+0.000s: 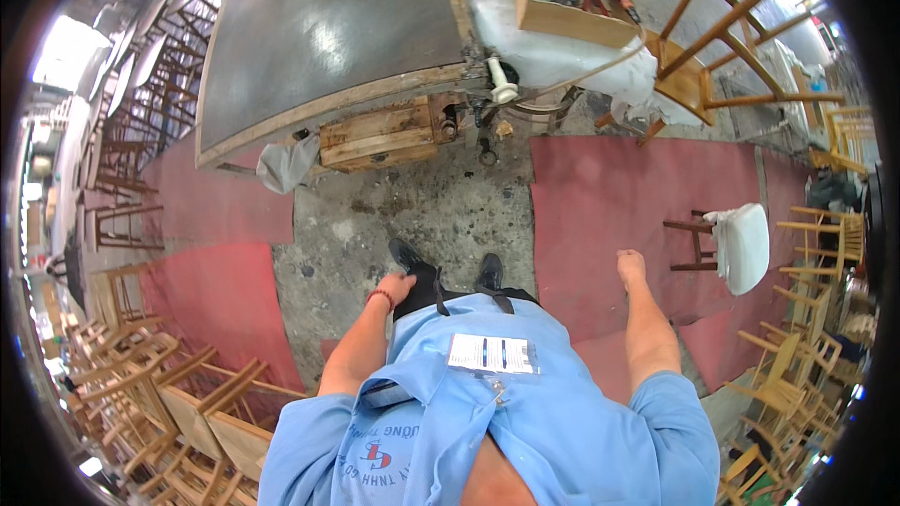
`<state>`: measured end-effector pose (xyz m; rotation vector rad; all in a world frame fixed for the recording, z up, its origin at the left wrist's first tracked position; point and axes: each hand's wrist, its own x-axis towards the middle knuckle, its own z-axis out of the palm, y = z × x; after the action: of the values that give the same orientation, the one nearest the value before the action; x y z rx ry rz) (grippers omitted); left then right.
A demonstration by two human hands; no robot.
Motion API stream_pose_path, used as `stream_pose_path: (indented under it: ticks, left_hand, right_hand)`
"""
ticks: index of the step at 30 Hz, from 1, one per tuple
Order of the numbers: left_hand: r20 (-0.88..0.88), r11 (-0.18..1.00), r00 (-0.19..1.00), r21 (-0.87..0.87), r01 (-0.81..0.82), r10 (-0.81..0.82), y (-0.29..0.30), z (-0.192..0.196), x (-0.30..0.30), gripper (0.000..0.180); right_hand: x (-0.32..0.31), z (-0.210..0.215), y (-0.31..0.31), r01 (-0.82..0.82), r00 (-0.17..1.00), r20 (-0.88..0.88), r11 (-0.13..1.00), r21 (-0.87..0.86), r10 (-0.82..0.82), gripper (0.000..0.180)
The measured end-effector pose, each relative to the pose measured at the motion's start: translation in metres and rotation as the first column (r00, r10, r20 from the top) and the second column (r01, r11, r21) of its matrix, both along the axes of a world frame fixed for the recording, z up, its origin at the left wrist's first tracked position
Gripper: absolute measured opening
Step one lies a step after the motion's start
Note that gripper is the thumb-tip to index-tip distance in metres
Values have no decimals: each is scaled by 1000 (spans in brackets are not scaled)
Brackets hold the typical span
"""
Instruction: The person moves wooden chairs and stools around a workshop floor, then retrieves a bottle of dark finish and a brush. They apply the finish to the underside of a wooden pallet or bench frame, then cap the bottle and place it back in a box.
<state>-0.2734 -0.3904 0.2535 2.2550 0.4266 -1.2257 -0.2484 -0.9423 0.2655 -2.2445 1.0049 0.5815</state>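
Note:
My left hand [399,288], with a dark red bead bracelet at the wrist, hangs beside my black trousers [420,292]. Its fingers are loosely curled, and nothing shows in them. Out to the right, my right hand [631,268] is held closed over the red floor mat [600,211], apart from any object, with nothing visible in its grip. A small seat with a white-covered pad [743,248] and dark wooden legs lies farther right of that hand.
Ahead stands a dark-topped workbench [337,33] with a wooden crate [380,134] below it. At its right are a cardboard box of tools [572,19] and an upturned wooden chair [689,80]. Stacked wooden chair frames [192,403] crowd the left; more chairs [797,370] line the right.

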Motion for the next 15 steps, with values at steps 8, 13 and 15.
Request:
stream_pose_path:
  ticks: [8, 13, 15]
  left_hand:
    - [370, 965, 920, -260, -29, 127, -43, 68, 105, 48]
    - [403, 977, 915, -201, 70, 17, -35, 50, 81, 46]
    - [367, 986, 930, -143, 86, -28, -22, 35, 54, 44]
  right_hand:
    - [-62, -7, 163, 156, 972, -236, 686, 711, 23, 71]
    - [10, -6, 168, 94, 951, -279, 737, 669, 131, 55]
    - [33, -11, 150, -4, 999, -36, 755, 656, 36, 49]
